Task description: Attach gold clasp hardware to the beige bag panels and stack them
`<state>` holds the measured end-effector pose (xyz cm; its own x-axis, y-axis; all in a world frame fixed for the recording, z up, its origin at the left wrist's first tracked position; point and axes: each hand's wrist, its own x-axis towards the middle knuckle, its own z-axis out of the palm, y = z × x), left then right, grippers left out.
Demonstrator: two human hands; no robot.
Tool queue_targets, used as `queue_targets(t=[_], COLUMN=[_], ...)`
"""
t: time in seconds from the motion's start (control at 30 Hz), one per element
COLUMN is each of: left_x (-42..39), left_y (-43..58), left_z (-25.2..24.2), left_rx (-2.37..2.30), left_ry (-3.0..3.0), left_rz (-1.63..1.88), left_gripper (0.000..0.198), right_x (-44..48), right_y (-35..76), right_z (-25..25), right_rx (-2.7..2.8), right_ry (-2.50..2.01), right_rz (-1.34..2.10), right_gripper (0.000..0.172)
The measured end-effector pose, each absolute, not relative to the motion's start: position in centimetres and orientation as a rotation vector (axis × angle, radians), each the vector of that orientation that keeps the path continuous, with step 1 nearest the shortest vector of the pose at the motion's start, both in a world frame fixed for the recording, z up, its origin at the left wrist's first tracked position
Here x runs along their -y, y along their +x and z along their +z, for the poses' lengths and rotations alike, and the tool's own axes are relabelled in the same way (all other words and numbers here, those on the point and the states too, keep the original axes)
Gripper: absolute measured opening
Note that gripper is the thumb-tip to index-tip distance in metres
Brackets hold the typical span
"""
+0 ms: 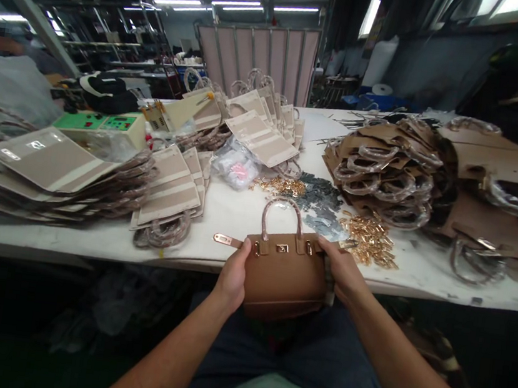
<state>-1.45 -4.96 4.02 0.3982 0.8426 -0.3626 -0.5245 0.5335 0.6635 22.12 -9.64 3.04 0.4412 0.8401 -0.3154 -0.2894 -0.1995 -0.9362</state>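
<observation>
A brown handbag panel [284,279] with a plastic-wrapped handle and gold fittings is held at the table's front edge, its handle pointing away from me. My left hand [234,276] grips its left side, thumb on the front face. On the opposite side my right hand [342,267] is closed around the edge, thumb near the top corner. A strap with a gold plate [227,240] sticks out to the left. Just beyond lie gold metal fittings [369,239] and dark grey flat pieces [317,198] in loose piles. The fingers behind the panel are hidden.
Stacked beige panels [55,163] lie at the left beside a green-topped machine [102,121]. Brown panels with wrapped handles [386,159] are heaped at the right. A clear plastic bag [237,163] rests mid-table. A person [13,82] is at the far left.
</observation>
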Motion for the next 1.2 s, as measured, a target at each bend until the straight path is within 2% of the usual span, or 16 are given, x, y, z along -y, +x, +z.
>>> queue_targets(t=[0.2,0.37,0.6,0.77,0.87,1.03,1.1,1.2], left_x=[4.5,4.0,3.7,2.9,2.5,2.7,3.0,3.7], left_y=[-2.4,-3.3,-2.8,-2.9,-3.2,-3.3,-3.4,-3.8], left_z=[4.4,5.0,2.9,0.7,0.3,0.7,0.9,1.1], left_rx=[-0.773,-0.728,-0.897,-0.993,-1.009,-0.991,-0.969,-0.949], left_ry=[0.433,0.319,0.389,0.626,0.767,0.768,0.746,0.756], left_rz=[0.852,0.715,0.871,1.009,0.989,0.967,0.974,0.976], left_gripper=[0.061,0.058,0.047,0.057,0.064,0.062,0.059,0.055], right_x=[9.2,9.1,8.2,8.5,8.4,7.5,7.4,7.6], right_y=[21.4,20.5,22.8,23.4,21.9,18.8,18.1,18.0], right_z=[3.6,5.0,3.9,3.7,3.9,2.7,2.1,2.0], right_rx=[0.685,0.725,1.104,0.979,1.078,1.536,1.677,1.734], right_ry=[-1.496,-1.523,-2.047,-1.843,-1.743,-1.646,-1.656,-1.857], right_rz=[1.043,1.057,0.72,1.036,1.073,0.74,0.575,0.379], right_gripper=[0.055,0.055,0.065,0.062,0.056,0.035,0.038,0.052])
